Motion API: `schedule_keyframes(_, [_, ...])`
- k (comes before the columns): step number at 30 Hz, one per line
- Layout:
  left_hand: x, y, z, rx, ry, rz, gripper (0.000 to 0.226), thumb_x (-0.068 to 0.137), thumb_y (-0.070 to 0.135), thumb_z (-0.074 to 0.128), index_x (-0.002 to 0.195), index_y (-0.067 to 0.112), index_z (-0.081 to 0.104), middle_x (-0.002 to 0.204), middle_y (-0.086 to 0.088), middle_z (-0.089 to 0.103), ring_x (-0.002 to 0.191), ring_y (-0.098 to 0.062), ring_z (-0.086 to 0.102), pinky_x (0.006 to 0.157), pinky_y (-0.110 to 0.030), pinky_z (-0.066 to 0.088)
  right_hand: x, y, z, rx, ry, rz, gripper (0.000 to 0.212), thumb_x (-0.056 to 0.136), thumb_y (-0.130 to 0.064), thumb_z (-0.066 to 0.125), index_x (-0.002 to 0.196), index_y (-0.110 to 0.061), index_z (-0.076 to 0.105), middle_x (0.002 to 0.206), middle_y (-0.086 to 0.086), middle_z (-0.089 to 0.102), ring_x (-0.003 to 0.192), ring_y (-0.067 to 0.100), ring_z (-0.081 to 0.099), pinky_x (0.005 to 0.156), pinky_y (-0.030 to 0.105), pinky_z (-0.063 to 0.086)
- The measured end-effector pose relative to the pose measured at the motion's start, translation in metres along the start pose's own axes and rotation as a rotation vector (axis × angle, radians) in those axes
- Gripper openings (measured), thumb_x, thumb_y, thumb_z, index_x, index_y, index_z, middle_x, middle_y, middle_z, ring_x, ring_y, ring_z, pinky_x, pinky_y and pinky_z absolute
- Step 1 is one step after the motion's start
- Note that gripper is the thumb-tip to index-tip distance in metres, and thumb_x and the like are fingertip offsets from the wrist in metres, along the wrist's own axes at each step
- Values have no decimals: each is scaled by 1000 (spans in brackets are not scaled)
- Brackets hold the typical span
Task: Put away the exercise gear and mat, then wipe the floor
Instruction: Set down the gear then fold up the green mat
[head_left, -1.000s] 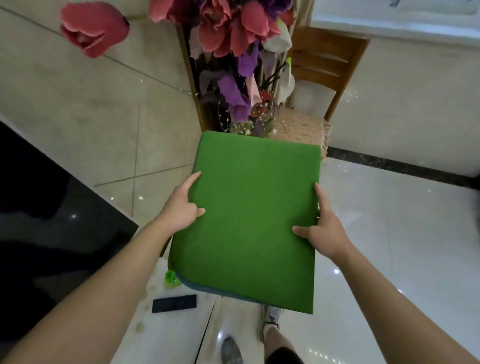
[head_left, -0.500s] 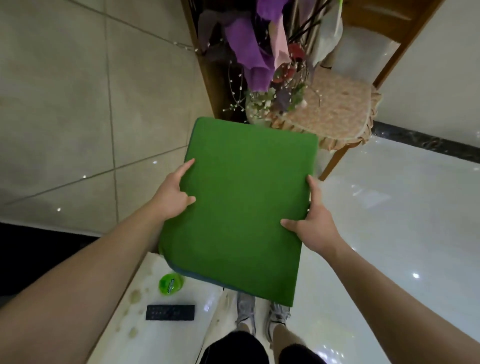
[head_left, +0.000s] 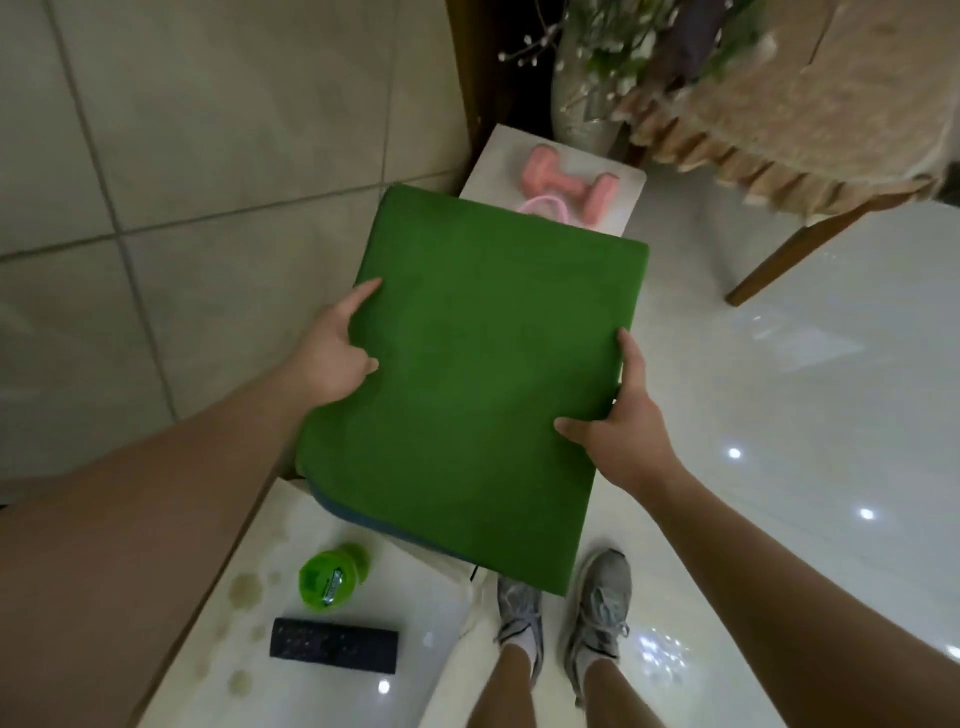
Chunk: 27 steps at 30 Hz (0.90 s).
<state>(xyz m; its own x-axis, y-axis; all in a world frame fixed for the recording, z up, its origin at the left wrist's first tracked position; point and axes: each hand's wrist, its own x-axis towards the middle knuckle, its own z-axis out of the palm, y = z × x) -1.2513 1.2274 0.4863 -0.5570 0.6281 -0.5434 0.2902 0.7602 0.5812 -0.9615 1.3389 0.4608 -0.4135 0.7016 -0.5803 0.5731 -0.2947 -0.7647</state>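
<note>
Pinching its left edge, the left hand (head_left: 332, 358) steadies the folded green mat (head_left: 467, 389), level at mid-frame over the tabletop (head_left: 415, 649); the right hand (head_left: 623, 441) curls its grip round the right edge, likely to lay it flat by the pink dumbbells (head_left: 571, 182).

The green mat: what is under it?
Past the far edge of the mat, a pink dumbbell and part of a pink loop lie on a white ledge. The rest of the loop and ledge is covered.

One wide-angle head view looked steeply down, close above the green mat (head_left: 467, 374) at centre; shoes (head_left: 602, 613) lower centre.
</note>
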Motion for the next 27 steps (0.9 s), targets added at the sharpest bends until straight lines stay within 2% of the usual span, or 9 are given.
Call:
schedule_keyframes(2, [17, -17, 7, 17, -13, -17, 96, 84, -12, 63, 152, 43, 24, 154, 3, 34, 130, -14, 45, 82, -10, 40, 13, 16, 15, 9, -4, 18, 110, 80, -5, 75, 147, -51, 1, 141, 1, 49, 112, 25, 58, 88, 38, 54])
schedule_keyframes(4, [31, -32, 15, 43, -16, -28, 96, 85, -10, 63, 151, 46, 22, 156, 3, 32, 133, -17, 42, 91, -15, 39, 25, 32, 28, 3, 0, 33, 110, 79, -6, 75, 147, -51, 1, 140, 3, 50, 115, 27, 58, 91, 42, 54])
schedule_keyframes(7, [48, -55, 26, 61, -24, -24, 95, 86, -10, 63, 152, 45, 22, 157, 5, 31, 133, -11, 38, 102, -23, 34, 38, 52, 45, -19, -1, 38, 111, 80, -7, 76, 148, -48, -2, 138, 4, 52, 114, 28, 59, 93, 44, 53])
schedule_keyframes(9, [56, -69, 32, 70, -31, -24, 94, 86, -10, 62, 153, 43, 23, 156, 6, 31, 131, -9, 37, 100, -22, 33, 46, 64, 53, -11, -11, 44, 111, 80, -7, 76, 148, -48, -2, 139, 3, 51, 116, 27, 58, 95, 46, 52])
schedule_keyframes(13, [66, -90, 40, 79, -21, -39, 94, 86, -9, 61, 151, 47, 23, 158, 5, 28, 137, -15, 36, 104, -25, 32, 58, 78, 70, -20, -28, 53, 111, 80, -7, 75, 148, -48, -2, 140, 1, 51, 115, 27, 58, 96, 46, 52])
schedule_keyframes(17, [77, -103, 43, 91, -13, -38, 93, 87, -9, 61, 152, 46, 23, 159, 5, 27, 131, -8, 33, 103, -21, 27, 67, 87, 84, -22, -30, 57, 112, 79, -8, 75, 148, -48, -4, 138, 3, 52, 115, 27, 58, 96, 49, 51])
schedule_keyframes(22, [90, -115, 46, 91, -23, -44, 94, 86, -11, 61, 152, 44, 24, 157, 4, 30, 127, -5, 34, 103, -20, 28, 75, 99, 99, -27, -33, 73, 112, 80, -8, 75, 148, -47, -5, 136, 2, 55, 113, 27, 59, 94, 43, 52])
schedule_keyframes(27, [101, -128, 56, 110, -15, -33, 95, 84, -12, 62, 152, 43, 25, 155, 1, 33, 133, -15, 39, 102, -22, 31, 83, 112, 109, -37, -29, 88, 113, 79, -9, 76, 148, -46, -6, 138, 1, 53, 115, 27, 58, 93, 40, 51])
